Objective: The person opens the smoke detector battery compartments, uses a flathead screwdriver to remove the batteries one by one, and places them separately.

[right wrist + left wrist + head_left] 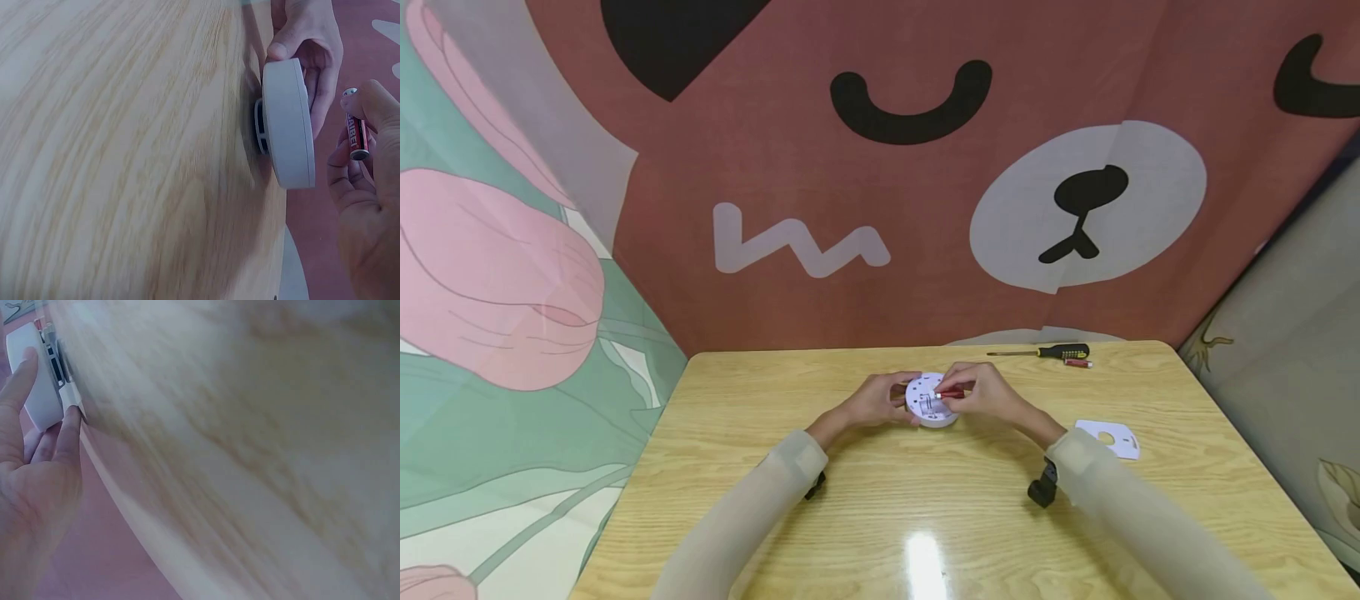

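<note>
A round white smoke detector [934, 420] is held just above the table, its back with the battery compartment turned up. My left hand [874, 401] grips it by the rim, thumb on the near side and fingers round the far side. My right hand [991, 394] pinches a red AA-type battery [953, 393] over the compartment. In the right wrist view, the battery [357, 136] lies between thumb and fingertips, beside the detector [289, 125]. The dark vented front of the detector faces the table there. The left wrist view shows the detector's white side [32, 378] under my thumb.
At the back right of the wooden table [880, 517] lies a screwdriver [1063, 351] with a black and yellow handle. A second red battery [1078, 363] is close beside it. A white plate [1122, 442] with a round hole lies by my right forearm. A printed cloth hangs behind.
</note>
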Action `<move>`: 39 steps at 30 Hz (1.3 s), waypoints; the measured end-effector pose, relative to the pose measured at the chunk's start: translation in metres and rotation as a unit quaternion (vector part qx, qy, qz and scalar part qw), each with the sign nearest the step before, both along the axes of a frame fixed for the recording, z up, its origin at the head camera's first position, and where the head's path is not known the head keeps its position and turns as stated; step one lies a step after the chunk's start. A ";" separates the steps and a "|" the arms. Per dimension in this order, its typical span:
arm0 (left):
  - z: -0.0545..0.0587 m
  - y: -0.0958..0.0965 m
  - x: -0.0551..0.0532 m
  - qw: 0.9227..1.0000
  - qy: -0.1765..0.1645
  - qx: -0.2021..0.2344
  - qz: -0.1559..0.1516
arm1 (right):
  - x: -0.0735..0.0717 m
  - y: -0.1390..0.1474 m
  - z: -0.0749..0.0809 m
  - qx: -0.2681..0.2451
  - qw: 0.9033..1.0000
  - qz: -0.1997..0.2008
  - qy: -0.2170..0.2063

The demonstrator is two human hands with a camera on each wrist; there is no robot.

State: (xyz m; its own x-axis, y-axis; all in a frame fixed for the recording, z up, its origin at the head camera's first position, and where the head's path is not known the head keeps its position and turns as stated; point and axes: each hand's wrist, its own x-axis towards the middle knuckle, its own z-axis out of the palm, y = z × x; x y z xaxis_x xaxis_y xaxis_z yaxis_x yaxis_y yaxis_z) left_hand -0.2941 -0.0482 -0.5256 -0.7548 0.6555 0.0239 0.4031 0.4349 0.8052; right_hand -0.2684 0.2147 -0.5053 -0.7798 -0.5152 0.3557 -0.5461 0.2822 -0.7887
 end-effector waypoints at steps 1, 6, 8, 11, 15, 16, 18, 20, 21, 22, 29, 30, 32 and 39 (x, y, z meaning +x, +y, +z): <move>0.000 0.000 0.000 1.000 0.000 0.000 0.000 | 0.000 0.002 0.000 -0.002 1.000 0.001 0.000; 0.001 0.001 -0.001 1.000 -0.006 0.003 0.004 | -0.001 0.013 0.003 0.009 1.000 -0.005 0.013; 0.002 0.001 -0.001 1.000 -0.006 0.001 0.006 | -0.001 0.017 0.005 0.014 1.000 -0.009 0.014; 0.003 0.002 -0.001 1.000 0.002 -0.009 0.010 | -0.001 0.023 0.008 0.020 1.000 -0.014 0.017; 0.004 0.002 -0.001 1.000 0.011 -0.017 0.012 | -0.002 0.032 0.012 0.036 0.999 -0.025 0.031; 0.005 0.003 -0.001 1.000 0.012 -0.017 0.013 | -0.002 0.035 0.013 0.039 0.998 -0.028 0.034; 0.005 0.003 -0.001 1.000 0.010 -0.012 0.012 | -0.003 0.041 0.013 0.043 0.997 -0.037 0.045; 0.005 0.004 -0.001 1.000 0.010 -0.010 0.011 | -0.003 0.047 0.013 0.043 0.997 -0.046 0.047; 0.005 0.005 0.000 1.000 0.012 -0.011 0.012 | -0.002 0.050 0.013 0.042 0.997 -0.048 0.047; 0.004 0.005 0.000 1.000 0.015 -0.012 0.012 | -0.002 0.052 0.013 0.042 0.997 -0.050 0.047; 0.001 0.007 0.001 0.999 0.028 -0.025 0.016 | 0.001 0.070 0.011 0.056 0.995 -0.067 0.054; 0.001 0.007 0.001 0.999 0.028 -0.026 0.016 | 0.001 0.072 0.011 0.061 0.994 -0.071 0.059; 0.001 0.007 0.001 0.999 0.028 -0.028 0.017 | 0.000 0.077 0.011 0.068 0.992 -0.077 0.068; 0.001 0.005 0.001 0.999 0.025 -0.024 0.019 | -0.002 0.093 0.014 0.069 0.992 -0.083 0.070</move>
State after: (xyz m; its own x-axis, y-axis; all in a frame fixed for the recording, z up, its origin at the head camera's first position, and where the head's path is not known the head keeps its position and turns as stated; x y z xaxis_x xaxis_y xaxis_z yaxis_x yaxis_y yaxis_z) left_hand -0.2929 -0.0428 -0.5248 -0.7783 0.6270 0.0317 0.4246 0.4886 0.7622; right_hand -0.2705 0.3080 -0.4909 -0.8058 -0.4346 0.4023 -0.5849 0.4772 -0.6559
